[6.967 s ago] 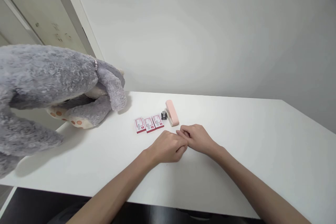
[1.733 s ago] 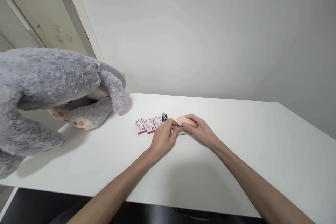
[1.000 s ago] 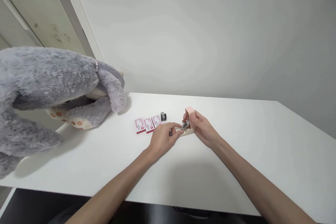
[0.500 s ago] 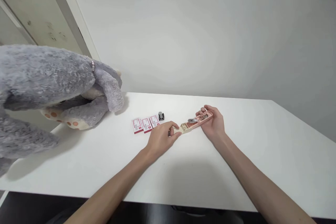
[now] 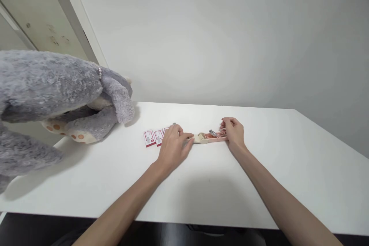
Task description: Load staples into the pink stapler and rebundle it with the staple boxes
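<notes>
A pink and cream stapler [image 5: 215, 139], unfolded nearly flat, lies lengthwise between my hands. A small silver metal part stands up at an angle from the pink half. My left hand [image 5: 175, 142] is closed on the stapler's cream end, thumb and fingers pinching it. At the pink end, my right hand [image 5: 235, 132] is closed, its fingers curled around the tip and partly hidden. Small red-and-white boxes [image 5: 149, 138] lie in a row to the left of my left hand, which partly covers the row.
A large grey plush toy [image 5: 57, 84] fills the left side of the white table [image 5: 86, 184]. Behind the table stands a plain wall [image 5: 187, 38]. A pale cabinet [image 5: 34, 15] is at the back left.
The stapler has gone from slanted to nearly level, its pink end lowered. My right hand has turned from palm-up beneath it to over its end. My left hand now covers the small black item.
</notes>
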Available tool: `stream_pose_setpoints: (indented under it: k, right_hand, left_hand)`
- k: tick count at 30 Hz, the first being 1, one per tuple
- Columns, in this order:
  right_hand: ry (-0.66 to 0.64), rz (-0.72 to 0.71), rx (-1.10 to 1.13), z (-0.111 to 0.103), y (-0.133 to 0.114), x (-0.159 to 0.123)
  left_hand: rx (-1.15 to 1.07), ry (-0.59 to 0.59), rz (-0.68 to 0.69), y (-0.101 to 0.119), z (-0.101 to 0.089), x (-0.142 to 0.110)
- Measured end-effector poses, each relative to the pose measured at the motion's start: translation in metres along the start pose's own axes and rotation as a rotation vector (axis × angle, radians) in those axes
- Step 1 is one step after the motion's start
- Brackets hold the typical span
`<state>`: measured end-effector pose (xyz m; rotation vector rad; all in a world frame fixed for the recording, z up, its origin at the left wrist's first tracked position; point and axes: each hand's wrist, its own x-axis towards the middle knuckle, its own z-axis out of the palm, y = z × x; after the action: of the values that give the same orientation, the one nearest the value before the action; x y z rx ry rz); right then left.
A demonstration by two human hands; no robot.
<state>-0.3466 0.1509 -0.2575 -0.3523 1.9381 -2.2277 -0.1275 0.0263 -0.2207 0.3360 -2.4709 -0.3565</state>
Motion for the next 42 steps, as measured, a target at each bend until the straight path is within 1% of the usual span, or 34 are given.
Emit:
stream_pose_setpoints:
  k: [2,5,8,10,12,14,17,19,21,24,29,35,38,40,42]
  right_hand:
    - [-0.010,-0.023,-0.067,-0.001,0.000,-0.001]
    - [-0.008,-0.062,-0.154,-0.003,-0.003,-0.003]
    - [0.010,-0.122,-0.226,-0.002,-0.012,-0.011]
    - [0.019,-0.242,-0.317,0.001,-0.019,-0.021]
    - [0.002,-0.418,-0.424,0.007,-0.025,-0.036]
    - [-0.071,-0.548,-0.471,0.013,-0.030,-0.051]
    - [-0.194,-0.651,-0.489,0.020,-0.033,-0.068]
    - [-0.236,-0.692,-0.511,0.023,-0.034,-0.073]
    - [-0.251,-0.704,-0.527,0.023,-0.034,-0.073]
    - [-0.254,-0.681,-0.523,0.023,-0.034,-0.070]
    - [-0.281,-0.646,-0.516,0.023,-0.036,-0.070]
    - [-0.294,-0.643,-0.524,0.023,-0.037,-0.071]
    - [-0.304,-0.640,-0.519,0.023,-0.037,-0.071]
    - [-0.305,-0.631,-0.520,0.023,-0.037,-0.071]
    - [-0.300,-0.625,-0.521,0.023,-0.037,-0.071]
  left_hand:
    - [0.031,0.043,0.003,0.001,-0.002,0.000]
    - [0.027,0.072,-0.005,0.002,-0.004,0.002]
    - [0.064,0.142,-0.070,-0.001,-0.006,0.005]
    - [0.120,0.209,-0.143,-0.007,-0.008,0.007]
    - [0.181,0.247,-0.199,-0.016,-0.010,0.009]
    - [0.236,0.247,-0.228,-0.025,-0.011,0.009]
    - [0.308,0.216,-0.251,-0.035,-0.009,0.007]
    - [0.345,0.175,-0.268,-0.039,-0.006,0.006]
    - [0.371,0.132,-0.277,-0.041,-0.004,0.004]
    - [0.395,0.099,-0.263,-0.043,-0.003,0.004]
    - [0.392,0.087,-0.200,-0.047,0.000,0.004]
    - [0.483,0.083,-0.209,-0.048,0.000,0.004]
    - [0.528,0.057,-0.187,-0.047,-0.001,0.005]
    - [0.534,0.045,-0.178,-0.046,-0.003,0.006]
    - [0.515,0.061,-0.199,-0.045,-0.006,0.008]
